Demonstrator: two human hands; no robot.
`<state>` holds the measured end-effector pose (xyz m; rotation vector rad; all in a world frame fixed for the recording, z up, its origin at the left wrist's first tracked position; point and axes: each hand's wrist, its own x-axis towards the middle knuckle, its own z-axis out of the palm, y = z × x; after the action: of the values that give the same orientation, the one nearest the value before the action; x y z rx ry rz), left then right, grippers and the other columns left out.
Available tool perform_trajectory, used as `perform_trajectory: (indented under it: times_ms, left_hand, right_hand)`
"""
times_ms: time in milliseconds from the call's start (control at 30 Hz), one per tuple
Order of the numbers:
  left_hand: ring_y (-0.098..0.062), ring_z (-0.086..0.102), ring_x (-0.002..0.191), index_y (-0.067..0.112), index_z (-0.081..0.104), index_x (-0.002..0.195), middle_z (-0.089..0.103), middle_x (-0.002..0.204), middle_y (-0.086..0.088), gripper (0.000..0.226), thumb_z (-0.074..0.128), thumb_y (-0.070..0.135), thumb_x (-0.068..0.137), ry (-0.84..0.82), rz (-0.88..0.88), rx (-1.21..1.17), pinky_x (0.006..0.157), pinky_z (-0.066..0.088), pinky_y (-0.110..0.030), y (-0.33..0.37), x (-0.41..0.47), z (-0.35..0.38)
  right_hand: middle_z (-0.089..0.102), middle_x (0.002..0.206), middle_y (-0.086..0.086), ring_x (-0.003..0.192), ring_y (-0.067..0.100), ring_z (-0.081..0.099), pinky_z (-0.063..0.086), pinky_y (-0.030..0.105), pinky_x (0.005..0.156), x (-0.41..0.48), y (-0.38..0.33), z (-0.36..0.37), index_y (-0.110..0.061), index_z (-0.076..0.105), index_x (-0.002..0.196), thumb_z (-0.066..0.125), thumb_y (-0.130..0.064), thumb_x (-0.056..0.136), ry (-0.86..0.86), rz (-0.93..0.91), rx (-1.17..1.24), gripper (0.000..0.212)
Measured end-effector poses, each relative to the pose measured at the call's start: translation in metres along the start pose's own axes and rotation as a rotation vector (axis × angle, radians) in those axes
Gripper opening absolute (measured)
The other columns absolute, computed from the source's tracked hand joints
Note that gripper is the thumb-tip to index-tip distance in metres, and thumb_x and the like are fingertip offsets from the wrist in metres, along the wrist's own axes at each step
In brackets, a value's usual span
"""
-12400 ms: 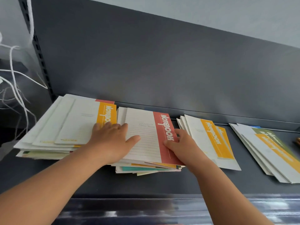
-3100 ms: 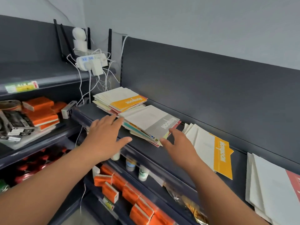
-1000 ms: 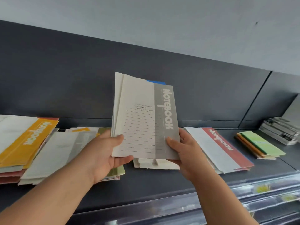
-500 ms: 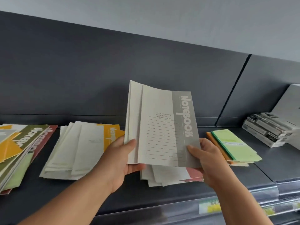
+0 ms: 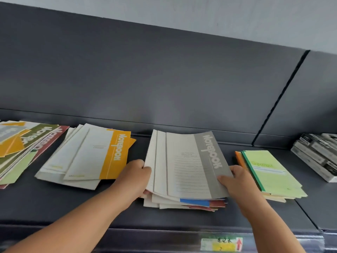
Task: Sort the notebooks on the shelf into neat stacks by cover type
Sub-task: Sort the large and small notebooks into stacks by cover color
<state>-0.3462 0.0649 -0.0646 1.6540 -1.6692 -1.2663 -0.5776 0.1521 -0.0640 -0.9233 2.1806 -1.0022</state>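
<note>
A bundle of grey-spined notebooks (image 5: pixel 189 167) lies nearly flat over a pile with blue and red covers (image 5: pixel 200 202) at the middle of the dark shelf (image 5: pixel 73 203). My left hand (image 5: pixel 135 177) grips the bundle's left edge. Gripping its lower right corner is my right hand (image 5: pixel 235 181). A fanned stack of yellow-spined notebooks (image 5: pixel 91 156) rests to the left. At the far left lies a mixed heap of olive, red and yellow covers (image 5: pixel 23 143).
Green and orange notebooks (image 5: pixel 268 172) lie just right of my right hand. A stack of black-and-white packets (image 5: pixel 317 154) stands at the far right. The shelf's back panel (image 5: pixel 164 79) rises behind. A price label (image 5: pixel 221 243) sits on the front rail.
The grey-spined bundle, held upright in both hands half a second ago, has come down onto the blue-and-red pile. My view has shifted slightly.
</note>
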Motion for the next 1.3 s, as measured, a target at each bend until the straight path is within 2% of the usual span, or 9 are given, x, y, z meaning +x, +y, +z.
perform_trajectory:
  times_ms: [100,167,267,367,667,933,1067,1233,1300]
  left_hand:
    - [-0.015,0.048,0.075,0.014,0.047,0.085,0.051,0.086,-0.001,0.024,0.041,0.034,0.097,0.085,0.165,0.510,0.068,0.045,-0.032,0.000,-0.004,0.000]
    - [-0.021,0.045,0.118,0.017,0.043,0.130,0.047,0.132,-0.004,0.046,0.036,0.049,0.098,0.167,0.240,0.787,0.098,0.039,-0.033,-0.001,-0.009,0.001]
    - [-0.024,0.005,0.147,0.022,0.007,0.153,0.008,0.161,-0.003,0.070,0.027,0.059,0.096,0.232,0.349,0.930,0.117,0.010,-0.039,-0.003,-0.011,-0.005]
    - [-0.024,-0.004,0.148,0.023,0.005,0.153,0.000,0.162,-0.003,0.073,0.026,0.061,0.094,0.275,0.404,0.965,0.118,0.003,-0.041,-0.007,-0.010,-0.020]
    - [-0.022,-0.001,0.148,0.026,0.007,0.152,0.005,0.161,-0.001,0.072,0.028,0.062,0.094,0.363,0.366,0.935,0.118,0.002,-0.044,-0.038,-0.011,-0.104]
    - [-0.023,0.008,0.147,0.025,0.013,0.151,0.013,0.160,-0.001,0.070,0.030,0.061,0.093,0.463,0.274,0.925,0.117,0.009,-0.045,-0.095,-0.005,-0.236]
    - [-0.025,0.011,0.147,0.025,0.015,0.151,0.015,0.160,-0.003,0.071,0.028,0.063,0.092,0.482,0.194,0.933,0.117,0.012,-0.045,-0.129,0.005,-0.311]
    - [-0.026,0.018,0.144,0.023,0.021,0.149,0.025,0.156,-0.006,0.071,0.020,0.065,0.092,0.361,0.086,0.994,0.116,0.016,-0.044,-0.172,0.019,-0.375]
    - [-0.025,0.027,0.138,0.025,0.032,0.142,0.039,0.146,-0.003,0.070,0.015,0.068,0.090,0.282,0.092,1.032,0.114,0.019,-0.045,-0.185,0.021,-0.384]
  right_hand:
    - [0.058,0.112,-0.002,0.100,0.020,0.059,0.053,0.028,0.067,0.000,-0.006,0.005,-0.017,0.043,0.132,0.060,-0.026,0.093,-0.020,-0.035,-0.256,0.044]
    - [0.045,0.139,0.000,0.125,0.027,0.047,0.051,0.043,0.094,-0.002,-0.012,0.013,-0.022,0.028,0.144,0.061,-0.036,0.090,0.029,-0.080,-0.495,0.064]
    - [0.030,0.153,-0.003,0.140,0.027,0.030,0.032,0.052,0.113,-0.008,-0.026,0.031,-0.029,0.022,0.146,0.055,-0.046,0.091,0.078,-0.268,-0.610,0.067]
    - [0.016,0.161,-0.002,0.148,0.026,0.015,0.016,0.047,0.119,-0.016,-0.043,0.051,-0.029,0.020,0.150,0.047,-0.049,0.096,0.027,-0.399,-0.694,0.064]
    - [0.020,0.160,-0.001,0.148,0.022,0.015,0.014,0.038,0.119,-0.046,-0.091,0.111,-0.026,0.027,0.150,0.048,-0.042,0.097,-0.057,-0.614,-0.667,0.059]
    - [0.037,0.150,-0.010,0.128,0.011,0.043,0.033,0.023,0.098,-0.096,-0.167,0.217,-0.025,0.036,0.146,0.054,-0.038,0.096,-0.179,-0.685,-0.382,0.054]
    - [0.040,0.149,-0.010,0.135,0.009,0.040,0.035,0.030,0.110,-0.121,-0.200,0.280,-0.026,0.037,0.145,0.055,-0.039,0.095,-0.283,-0.633,-0.219,0.055]
    - [0.058,0.107,-0.019,0.108,0.009,0.058,0.049,0.030,0.094,-0.142,-0.228,0.348,-0.031,0.053,0.114,0.056,-0.036,0.094,-0.376,-0.528,-0.136,0.021]
    - [0.059,0.105,-0.025,0.098,-0.004,0.059,0.050,0.014,0.081,-0.146,-0.232,0.368,-0.036,0.054,0.106,0.055,-0.035,0.094,-0.395,-0.507,-0.111,0.012]
